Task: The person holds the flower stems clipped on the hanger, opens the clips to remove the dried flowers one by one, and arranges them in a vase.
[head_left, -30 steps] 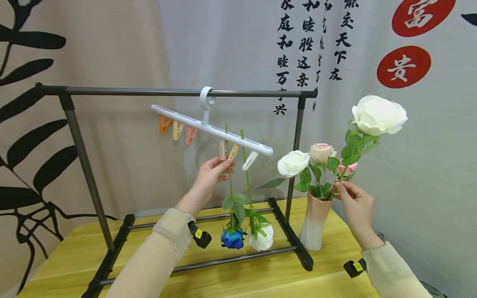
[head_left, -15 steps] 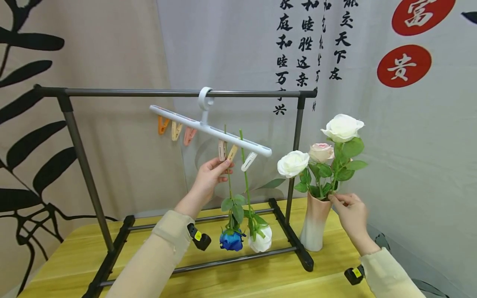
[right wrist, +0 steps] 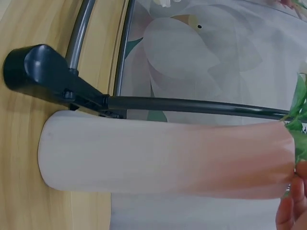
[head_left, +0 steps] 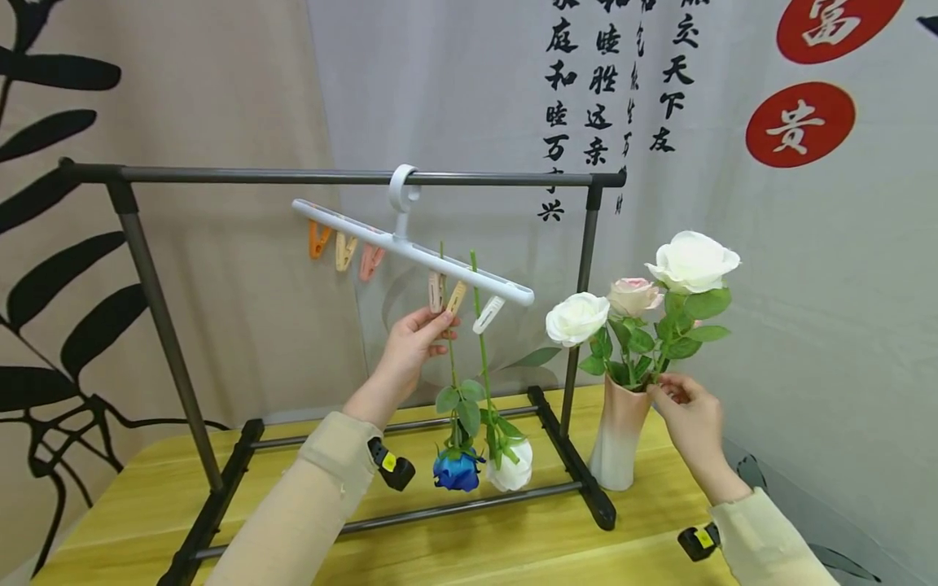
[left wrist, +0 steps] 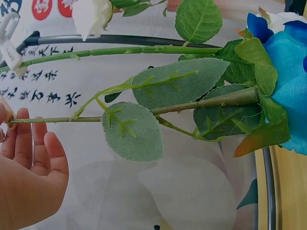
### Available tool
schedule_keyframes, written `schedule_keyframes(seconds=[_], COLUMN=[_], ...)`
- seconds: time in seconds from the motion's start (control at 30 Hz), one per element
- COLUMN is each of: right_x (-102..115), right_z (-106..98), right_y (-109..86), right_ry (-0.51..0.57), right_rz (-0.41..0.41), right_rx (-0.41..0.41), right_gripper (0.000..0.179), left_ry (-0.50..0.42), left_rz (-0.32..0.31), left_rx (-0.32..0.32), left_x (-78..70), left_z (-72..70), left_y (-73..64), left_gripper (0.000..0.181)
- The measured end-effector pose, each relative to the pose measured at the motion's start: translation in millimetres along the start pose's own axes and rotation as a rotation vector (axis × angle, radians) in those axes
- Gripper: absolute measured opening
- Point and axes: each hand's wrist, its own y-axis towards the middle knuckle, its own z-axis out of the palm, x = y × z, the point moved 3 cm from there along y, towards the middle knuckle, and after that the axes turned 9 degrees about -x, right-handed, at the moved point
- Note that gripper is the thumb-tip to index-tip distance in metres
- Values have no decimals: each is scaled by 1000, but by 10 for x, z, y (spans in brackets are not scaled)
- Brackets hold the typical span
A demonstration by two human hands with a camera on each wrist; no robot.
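Observation:
A white hanger (head_left: pixel 414 251) hangs tilted from the rack, with several clothespins along its bar. My left hand (head_left: pixel 418 346) pinches the lower end of a yellow clothespin (head_left: pixel 458 299), right by the stem of a blue rose (head_left: pixel 457 470) that hangs head down. Beside it a white rose hangs head down near a white clothespin (head_left: pixel 488 314). In the left wrist view, the blue rose's stem (left wrist: pixel 53 120) runs to my fingertips. My right hand (head_left: pixel 692 415) pinches the stem of a large white rose (head_left: pixel 692 262) at the rim of the pink-and-white vase (right wrist: pixel 163 155). The stem's lower end is hidden inside.
A dark metal rack (head_left: pixel 256 176) stands on the yellow wooden table (head_left: pixel 645 533), its right foot close beside the vase. A smaller white rose (head_left: pixel 577 319) and a pale pink rose (head_left: pixel 634 296) stand in the vase. A printed curtain (head_left: pixel 469 98) hangs behind.
My right hand has lowered the large white rose down into the vase, and its bloom then shifted slightly right. My left hand has stayed at the clothespin.

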Motion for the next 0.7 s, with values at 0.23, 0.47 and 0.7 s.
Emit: schedule_keyframes(seconds=[0.23, 0.47, 0.7], right_x=[22, 46, 26], right_z=[-12, -1, -1], right_y=[-31, -39, -40], right_ry=[36, 42, 67], right_rz=[45, 81, 5], right_rx=[21, 40, -43], right_gripper=[25, 39, 30], left_ry=[-6, -4, -20], left_rz=[9, 3, -9], left_rx=[-2, -16, -27], left_x=[1, -11, -3], left_z=[0, 0, -4], left_y=[-2, -24, -26], left_gripper=[38, 26, 20])
